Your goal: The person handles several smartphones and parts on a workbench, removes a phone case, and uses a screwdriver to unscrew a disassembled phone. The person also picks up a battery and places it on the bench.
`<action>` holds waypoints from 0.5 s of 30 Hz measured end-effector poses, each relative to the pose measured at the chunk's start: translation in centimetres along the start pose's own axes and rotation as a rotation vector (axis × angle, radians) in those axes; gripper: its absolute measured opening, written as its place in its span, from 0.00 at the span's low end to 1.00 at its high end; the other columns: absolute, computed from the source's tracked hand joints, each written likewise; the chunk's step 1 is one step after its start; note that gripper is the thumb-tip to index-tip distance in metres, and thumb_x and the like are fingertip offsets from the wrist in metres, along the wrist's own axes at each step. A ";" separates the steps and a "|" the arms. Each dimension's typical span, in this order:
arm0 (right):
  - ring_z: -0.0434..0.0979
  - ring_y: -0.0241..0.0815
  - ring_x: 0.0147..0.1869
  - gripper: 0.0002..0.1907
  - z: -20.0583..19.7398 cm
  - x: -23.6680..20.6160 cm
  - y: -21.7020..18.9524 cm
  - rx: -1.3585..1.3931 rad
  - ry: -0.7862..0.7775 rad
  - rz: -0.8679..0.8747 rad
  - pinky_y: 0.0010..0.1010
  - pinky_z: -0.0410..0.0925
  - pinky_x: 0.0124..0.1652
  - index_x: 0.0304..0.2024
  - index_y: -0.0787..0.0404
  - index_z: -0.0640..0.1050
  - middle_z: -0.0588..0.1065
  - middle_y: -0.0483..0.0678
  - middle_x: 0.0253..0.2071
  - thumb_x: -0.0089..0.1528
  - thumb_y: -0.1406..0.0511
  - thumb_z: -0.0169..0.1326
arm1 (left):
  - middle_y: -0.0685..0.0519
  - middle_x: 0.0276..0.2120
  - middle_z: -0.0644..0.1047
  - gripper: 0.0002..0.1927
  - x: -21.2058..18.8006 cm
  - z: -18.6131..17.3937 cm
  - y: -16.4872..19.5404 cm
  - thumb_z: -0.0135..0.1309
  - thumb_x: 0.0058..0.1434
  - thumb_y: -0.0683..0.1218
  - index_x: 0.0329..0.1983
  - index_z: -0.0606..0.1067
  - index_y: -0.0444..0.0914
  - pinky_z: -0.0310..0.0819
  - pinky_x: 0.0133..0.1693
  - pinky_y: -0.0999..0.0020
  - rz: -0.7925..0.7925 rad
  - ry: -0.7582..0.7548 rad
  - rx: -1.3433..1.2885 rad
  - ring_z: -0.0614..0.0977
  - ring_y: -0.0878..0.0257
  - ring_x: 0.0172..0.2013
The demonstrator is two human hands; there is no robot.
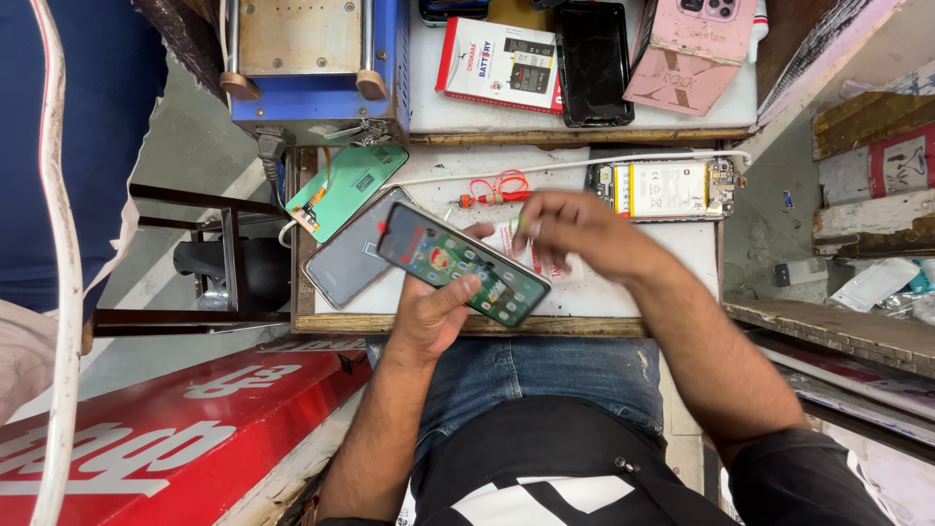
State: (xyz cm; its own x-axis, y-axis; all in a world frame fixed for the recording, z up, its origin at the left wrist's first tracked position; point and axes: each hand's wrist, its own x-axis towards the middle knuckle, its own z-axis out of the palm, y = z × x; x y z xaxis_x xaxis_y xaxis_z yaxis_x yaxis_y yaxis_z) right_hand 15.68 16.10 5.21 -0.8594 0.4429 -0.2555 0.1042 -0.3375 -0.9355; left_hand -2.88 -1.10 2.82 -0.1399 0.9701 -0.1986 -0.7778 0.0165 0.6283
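From the head view, the left hand point(433, 326) has a lit phone point(463, 263) gripped along its near edge, thumb lying across the screen, holding it tilted just above the near edge of the worktop point(584, 312). The right hand point(575, 229) hovers just past the phone's far right corner, fingers point(545, 255) loosely curled; something small and pale may be pinched at their tips, but I cannot tell for sure. To my eye this is a check of the working screen, and the next move would call for a steady left grip while the right fingers come down lightly on the glass. Under the phone lies a dark glass panel point(346, 263), and to its far left a green backed panel point(353, 185). A red-handled tool point(492, 190) lies on the worktop beyond the hands, and an opened phone point(667, 188) with its pale battery showing sits to the right. On the far shelf, a flat white box point(499, 63) with red edging lies left, a black phone point(592, 60) stands beside it, and a pink case point(691, 49) right. A red sign point(175, 429) with white lettering lies near left.
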 end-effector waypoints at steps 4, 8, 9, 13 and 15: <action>0.70 0.26 0.28 0.09 2.4 -2.0 -0.4 -0.181 0.021 0.028 0.20 0.64 0.23 0.45 0.62 0.74 0.77 0.41 0.37 0.71 0.62 0.49 | 0.41 0.55 0.75 0.37 0.4 0.4 0.2 0.67 0.55 0.41 0.67 0.66 0.28 0.72 0.62 0.53 -0.133 -0.164 0.033 0.78 0.52 0.58; 0.75 0.26 0.28 0.09 2.3 -2.9 0.1 -0.274 0.064 0.023 0.19 0.65 0.23 0.42 0.60 0.72 0.78 0.42 0.27 0.70 0.61 0.46 | 0.37 0.53 0.79 0.30 0.0 0.6 0.2 0.66 0.60 0.40 0.61 0.70 0.22 0.73 0.67 0.50 -0.143 -0.379 0.113 0.81 0.48 0.58; 0.74 0.27 0.29 0.09 2.1 -2.9 0.5 -0.328 0.014 -0.071 0.20 0.66 0.26 0.41 0.61 0.74 0.76 0.43 0.27 0.71 0.62 0.48 | 0.40 0.55 0.77 0.34 -0.3 0.7 0.1 0.66 0.57 0.40 0.64 0.68 0.25 0.71 0.67 0.53 -0.129 -0.361 0.105 0.79 0.51 0.59; 0.73 0.33 0.32 0.13 -0.4 -3.4 0.8 0.226 -0.113 -0.344 0.32 0.70 0.50 0.40 0.64 0.81 0.74 0.35 0.24 0.71 0.61 0.52 | 0.43 0.58 0.75 0.38 -0.8 1.2 0.3 0.66 0.55 0.39 0.69 0.65 0.32 0.72 0.64 0.55 -0.060 -0.230 0.072 0.77 0.54 0.61; 0.73 0.36 0.28 0.12 -1.4 -4.6 0.3 0.260 0.028 -0.240 0.36 0.69 0.47 0.42 0.63 0.83 0.76 0.36 0.22 0.68 0.63 0.53 | 0.42 0.56 0.75 0.34 -0.1 1.7 0.3 0.65 0.57 0.38 0.66 0.67 0.33 0.74 0.61 0.53 0.004 -0.063 0.020 0.78 0.52 0.58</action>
State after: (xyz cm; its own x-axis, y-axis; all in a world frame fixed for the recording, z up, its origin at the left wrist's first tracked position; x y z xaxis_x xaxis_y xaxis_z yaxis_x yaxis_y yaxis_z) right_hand 20.36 15.18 5.73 -0.8298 0.5562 -0.0461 -0.2329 -0.4201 -0.8771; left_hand -2.07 -0.77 4.37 -0.1037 0.9834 -0.1491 -0.7648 0.0170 0.6440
